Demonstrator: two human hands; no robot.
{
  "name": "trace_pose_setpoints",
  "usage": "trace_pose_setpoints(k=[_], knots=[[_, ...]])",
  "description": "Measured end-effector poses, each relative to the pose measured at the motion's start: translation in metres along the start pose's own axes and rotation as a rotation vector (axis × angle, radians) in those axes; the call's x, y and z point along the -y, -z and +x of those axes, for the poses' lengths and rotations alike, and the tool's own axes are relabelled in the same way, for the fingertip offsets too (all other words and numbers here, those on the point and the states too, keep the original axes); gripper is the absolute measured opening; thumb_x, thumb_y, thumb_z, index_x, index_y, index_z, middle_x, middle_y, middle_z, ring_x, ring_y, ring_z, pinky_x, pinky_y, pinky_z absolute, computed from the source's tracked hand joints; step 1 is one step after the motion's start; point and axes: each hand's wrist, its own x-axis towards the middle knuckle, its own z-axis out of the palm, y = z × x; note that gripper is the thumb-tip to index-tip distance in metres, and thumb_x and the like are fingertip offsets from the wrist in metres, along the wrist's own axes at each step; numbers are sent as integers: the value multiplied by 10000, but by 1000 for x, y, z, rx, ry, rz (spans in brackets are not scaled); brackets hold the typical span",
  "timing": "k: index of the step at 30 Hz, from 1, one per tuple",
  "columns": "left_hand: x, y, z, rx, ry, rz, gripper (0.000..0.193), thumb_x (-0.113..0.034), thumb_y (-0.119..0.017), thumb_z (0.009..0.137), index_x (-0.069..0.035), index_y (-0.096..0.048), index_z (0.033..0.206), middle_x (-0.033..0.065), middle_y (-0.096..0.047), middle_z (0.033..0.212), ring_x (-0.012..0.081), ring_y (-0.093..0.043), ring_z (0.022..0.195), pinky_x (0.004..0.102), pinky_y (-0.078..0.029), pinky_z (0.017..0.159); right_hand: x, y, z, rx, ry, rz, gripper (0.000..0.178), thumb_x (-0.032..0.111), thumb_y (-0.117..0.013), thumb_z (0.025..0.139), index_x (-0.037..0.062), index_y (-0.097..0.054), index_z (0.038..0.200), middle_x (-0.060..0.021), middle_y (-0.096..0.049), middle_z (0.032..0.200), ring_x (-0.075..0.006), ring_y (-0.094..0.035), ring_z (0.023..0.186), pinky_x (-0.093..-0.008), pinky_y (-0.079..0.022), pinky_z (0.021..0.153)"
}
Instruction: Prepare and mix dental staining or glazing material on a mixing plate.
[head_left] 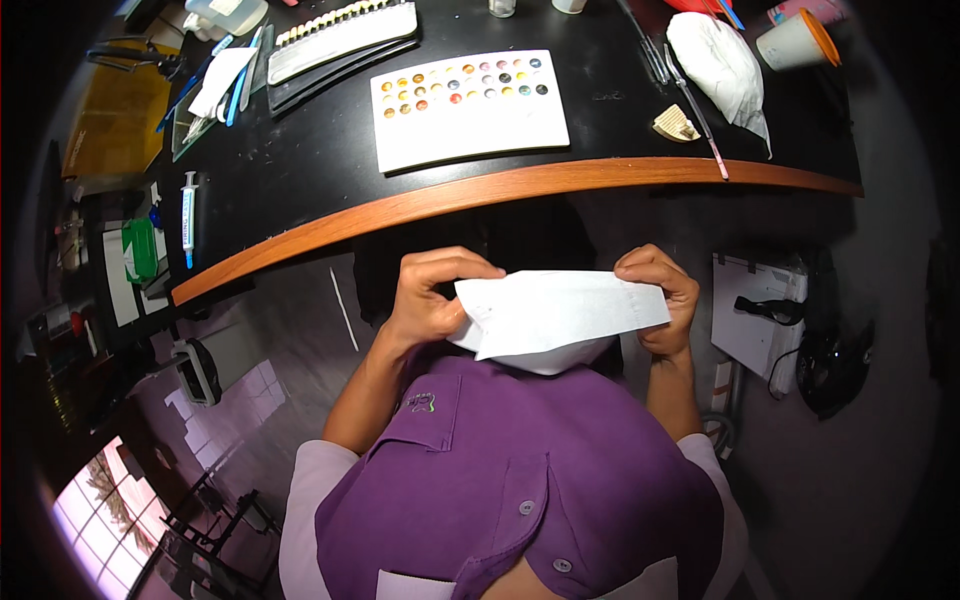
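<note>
the thin white sheet (570, 310) is stretched above the lap, at the centre of the view, just on the six o'clock side of the desk (420, 210). the left hand (430, 295) has its grip pinched on the nine o'clock end, and the right hand (658, 290) grasps the three o'clock end; both hold firm enough to keep it up. if the two pull apart unevenly, the sheet could crease or tear, probably near the pinched ends, and a loosened grip would let it drop toward the floor, since no support shows beneath it. carried toward eleven o'clock, it might touch the color wells of the white palette (470, 135) and pick up stains. at one o'clock the slim brush (703, 125) lies with one end on the desk's wooden edge, so a careless right forearm could knock it off.
</note>
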Motion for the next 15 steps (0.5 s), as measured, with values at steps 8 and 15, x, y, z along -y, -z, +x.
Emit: trace_pose_setpoints(k=[8,15], knots=[[7,-8,-13,-116,66,-413,200,21,-863,821,20,-801,1012,123,-789,963,168,-748,860,272,-582,782,16,-5,9,76,267,-22,333,207,-921,776,80,-804,1061,-248,-669,1229,-294,-636,1061,-403,-515,914],[22,-7,-11,-6,199,-561,175,21,-816,860,17,-780,1032,138,-776,1016,175,-738,915,296,-583,840,-25,-5,4,209,-427,855,806,400,-622,854,-70,-516,1499,-330,-588,1425,-335,-636,1269,-423,-475,1135]])
